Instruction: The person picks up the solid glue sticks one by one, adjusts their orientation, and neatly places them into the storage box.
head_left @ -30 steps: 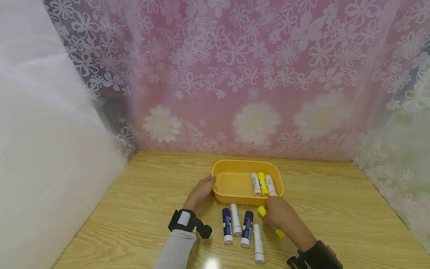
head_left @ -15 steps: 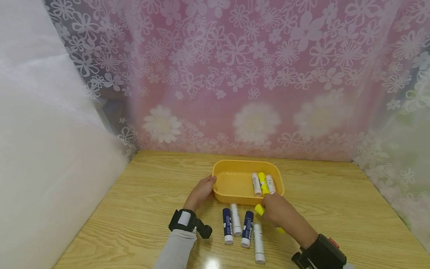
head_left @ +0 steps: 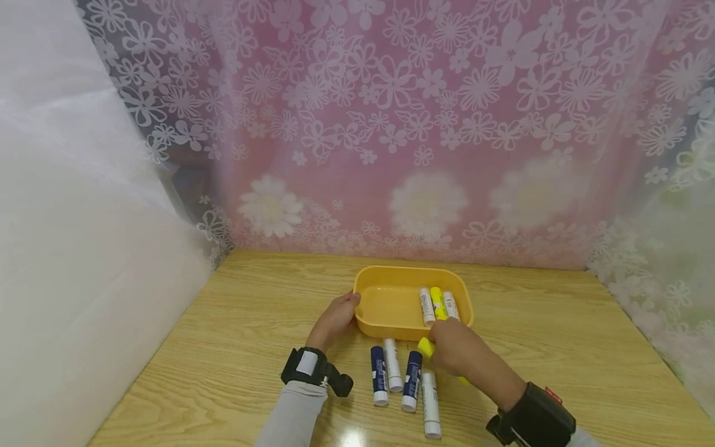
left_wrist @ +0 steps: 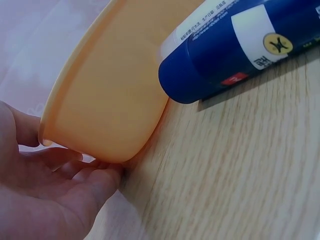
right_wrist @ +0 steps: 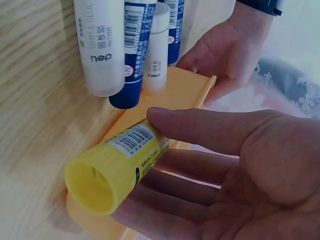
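Observation:
In the head view my left hand (head_left: pixel 335 320) grips the left end of a yellow-orange plastic tray (head_left: pixel 391 332), thumb on the rim and fingers underneath in the left wrist view. My right hand (right_wrist: pixel 240 170) pinches a yellow glue stick (right_wrist: pixel 117 165) between thumb and fingers, just in front of the tray's near right edge. Inside the tray, at its right end, lie a white glue stick (head_left: pixel 427 305), a yellow glue stick (head_left: pixel 438 302) and another white one (head_left: pixel 450 304), their near ends partly behind my right hand.
Before the tray on the wooden table (head_left: pixel 251 310) lie a blue glue stick (head_left: pixel 378 375), a white one (head_left: pixel 393 365), a second blue one (head_left: pixel 411 380) and a longer-looking white one (head_left: pixel 431 403). A floral curtain (head_left: pixel 413 124) hangs behind the table.
My right hand has lifted the yellow glue stick and shifted slightly left and toward the tray. The left hand and the tray stay almost where they were.

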The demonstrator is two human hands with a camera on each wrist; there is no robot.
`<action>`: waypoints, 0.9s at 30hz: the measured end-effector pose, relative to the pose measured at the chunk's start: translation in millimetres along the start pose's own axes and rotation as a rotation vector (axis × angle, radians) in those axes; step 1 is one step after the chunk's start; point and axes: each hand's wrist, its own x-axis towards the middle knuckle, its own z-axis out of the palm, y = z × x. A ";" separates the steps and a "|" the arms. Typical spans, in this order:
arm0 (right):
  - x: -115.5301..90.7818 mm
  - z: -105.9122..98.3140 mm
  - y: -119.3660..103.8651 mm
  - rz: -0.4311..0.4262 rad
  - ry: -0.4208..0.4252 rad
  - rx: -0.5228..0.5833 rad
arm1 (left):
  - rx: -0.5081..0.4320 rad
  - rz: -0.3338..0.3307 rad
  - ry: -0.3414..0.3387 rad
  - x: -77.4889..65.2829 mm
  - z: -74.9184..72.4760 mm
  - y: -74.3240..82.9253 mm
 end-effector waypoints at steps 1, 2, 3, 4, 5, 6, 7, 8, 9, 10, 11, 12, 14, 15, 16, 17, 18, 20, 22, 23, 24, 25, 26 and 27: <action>0.1 -0.8 -1.0 -0.006 0.002 -0.002 | 0.002 -0.002 0.003 0.0 0.2 0.2; 0.2 -1.8 -2.0 -0.009 0.002 -0.003 | 0.002 -0.005 0.005 -0.1 0.3 0.4; 0.4 -2.6 -2.9 -0.013 0.002 -0.004 | 0.004 -0.006 0.007 -0.2 0.5 0.5; 0.7 -3.5 -4.0 -0.016 0.002 -0.002 | 0.003 -0.008 0.010 -0.3 0.7 0.6; 1.0 -4.3 -5.1 -0.020 0.003 -0.001 | 0.004 -0.005 0.010 -0.5 0.7 0.5; 1.2 -5.2 -6.4 -0.025 0.004 0.001 | 0.002 -0.007 0.010 -0.6 0.8 0.6; 1.5 -5.9 -7.6 -0.024 0.003 0.004 | 0.001 -0.008 0.010 -0.6 0.8 0.4; 1.7 -6.5 -8.8 -0.030 0.006 0.002 | 0.000 -0.008 0.010 -0.5 0.8 0.2; 1.9 -7.1 -9.9 -0.033 0.009 0.002 | 0.001 -0.007 0.009 -0.5 0.8 0.1; 2.0 -7.8 -11.1 -0.038 0.013 0.000 | 0.001 -0.008 0.009 -0.5 0.8 0.0; 1.9 -8.5 -12.3 -0.044 0.016 -0.002 | 0.002 -0.008 0.009 -0.5 0.9 0.0; 1.9 -9.3 -13.3 -0.051 0.020 -0.007 | 0.001 -0.011 0.009 -0.4 0.9 0.3; 2.2 -10.6 -15.3 -0.067 0.030 -0.018 | 0.001 -0.010 0.006 -0.6 0.8 0.5; 2.3 -11.3 -16.3 -0.074 0.035 -0.021 | 0.000 -0.009 0.006 -0.7 0.7 0.8; 2.6 -12.0 -17.2 -0.084 0.042 -0.026 | -0.003 -0.007 0.004 -0.7 0.6 0.8; 2.9 -12.7 -18.0 -0.094 0.050 -0.033 | -0.005 -0.006 0.002 -0.8 0.5 1.1; 3.4 -13.5 -18.7 -0.099 0.057 -0.039 | -0.008 -0.003 -0.001 -0.7 0.4 1.0; 4.0 -15.5 -20.3 -0.097 0.059 -0.043 | -0.008 0.001 -0.001 -0.4 0.2 0.8; 5.5 -17.2 -21.3 -0.093 0.059 -0.046 | -0.007 0.002 -0.002 0.1 0.0 0.4; 6.4 -18.0 -21.7 -0.093 0.058 -0.046 | -0.007 0.001 -0.002 0.3 -0.2 0.0; 7.1 -19.0 -22.0 -0.087 0.052 -0.043 | -0.006 0.001 -0.003 0.6 -0.4 -0.4; 8.1 -20.2 -22.2 -0.088 0.051 -0.044 | -0.005 0.000 -0.003 0.7 -0.6 -0.7; 9.3 -21.0 -22.2 -0.095 0.055 -0.044 | -0.005 0.000 -0.003 0.8 -0.8 -0.8; 10.4 -21.9 -22.3 -0.102 0.058 -0.039 | -0.006 0.000 -0.003 0.7 -1.0 -1.0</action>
